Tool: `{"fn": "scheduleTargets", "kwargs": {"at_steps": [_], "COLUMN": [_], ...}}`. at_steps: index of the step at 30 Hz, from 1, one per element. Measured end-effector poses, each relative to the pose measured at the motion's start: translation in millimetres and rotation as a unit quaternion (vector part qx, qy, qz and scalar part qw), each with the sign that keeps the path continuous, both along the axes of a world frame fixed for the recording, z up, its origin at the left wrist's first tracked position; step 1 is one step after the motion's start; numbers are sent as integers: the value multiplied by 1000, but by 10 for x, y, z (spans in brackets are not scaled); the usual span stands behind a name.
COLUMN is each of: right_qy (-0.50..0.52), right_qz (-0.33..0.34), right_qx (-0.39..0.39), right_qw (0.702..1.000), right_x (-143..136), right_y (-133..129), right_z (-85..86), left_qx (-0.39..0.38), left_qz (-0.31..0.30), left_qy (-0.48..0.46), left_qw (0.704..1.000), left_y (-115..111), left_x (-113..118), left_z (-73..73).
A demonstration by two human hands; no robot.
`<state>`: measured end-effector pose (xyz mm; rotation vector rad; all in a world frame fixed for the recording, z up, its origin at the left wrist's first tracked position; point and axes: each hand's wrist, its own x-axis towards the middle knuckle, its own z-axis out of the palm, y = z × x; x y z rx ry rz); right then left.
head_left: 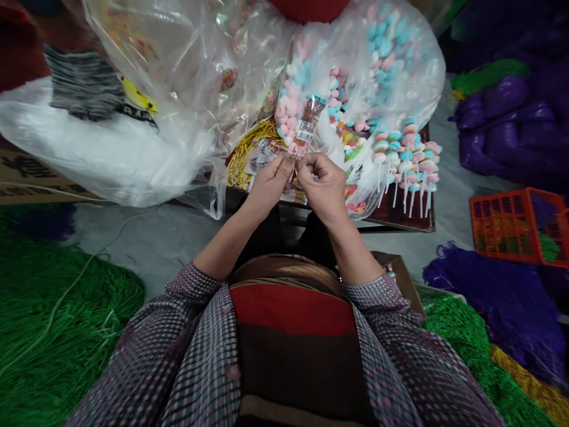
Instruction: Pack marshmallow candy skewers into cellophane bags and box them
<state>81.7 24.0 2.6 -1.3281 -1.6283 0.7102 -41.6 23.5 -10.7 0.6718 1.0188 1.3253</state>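
Observation:
Both hands meet near the table's front edge, fingers pinched at the lower end of a small clear printed packet [310, 121] with a barcode and something pink at its bottom. My left hand [272, 181] closes on it from the left, my right hand [323, 182] from the right. Gold twist ties [251, 141] lie beside my left hand, with printed wrappers [267, 155] on them. Right of my right hand, a thin plastic bag [367, 172] holds colourful candies. Skewered pink, blue and white candies on white sticks [411, 157] lie at the table's right corner.
Large clear bags [191, 65] and a bag of pastel candies [395, 53] fill the table's back. A grey knitted item [84, 80] rests on white plastic at left. Green netting [57, 320], an orange crate [511, 225] and purple bundles [502, 130] lie around.

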Motion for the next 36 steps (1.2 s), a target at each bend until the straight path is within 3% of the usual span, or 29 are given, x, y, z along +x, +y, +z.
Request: {"fn": "scheduleTargets", "kwargs": {"at_steps": [3, 5, 8, 10, 13, 15, 17, 20, 22, 24, 26, 29, 32, 34, 36], "right_qy": [-35, -53, -48, -34, -37, -56, -74, -70, -67, -79, -90, -41, 71, 132, 167], "right_qz": [33, 47, -5, -51, -46, 3, 41, 26, 2, -2, 19, 61, 102, 129, 155], "right_qx": [10, 11, 41, 71, 93, 82, 54, 33, 50, 66, 60, 8, -72, -109, -146], "right_qw": [999, 997, 998, 996, 994, 995, 995, 997, 997, 995, 994, 997, 990, 977, 963], "right_x": [20, 60, 131, 147, 109, 83, 97, 175, 214, 220, 218, 302, 518, 672, 783], "right_y": [-58, -39, 57, 86, -8, -113, -179, -161, -126, -125, -161, -225, -263, -303, -376], "right_z": [76, 111, 216, 335, 474, 468, 401, 326, 335, 354, 334, 231, 148, 130, 123], "left_qx": [140, 167, 268, 305, 171, 77, 57, 72, 12, -57, -59, 44, 183, 288, 378], "left_qz": [-41, -61, -64, -87, -163, -139, -111, -166, -211, -191, -153, -160, -260, -335, -358], "left_qy": [-77, -103, -27, 65, 76, -43, -117, -50, -3, -25, -58, -46, 47, 181, 328], "left_qw": [986, 979, 961, 946, 969, 986, 985, 982, 977, 980, 985, 985, 947, 879, 789], "left_y": [2, -67, -230, -281, -183, -70, -6, -33, -71, -77, -59, -71, -179, -276, -365], "left_x": [-48, -110, -182, -179, -137, -147, -202, -268, -242, -177, -129, -145, -177, -131, -16], "left_z": [220, 404, 560, 529, 402, 374, 414, 485, 465, 395, 327, 297, 309, 276, 191]}}
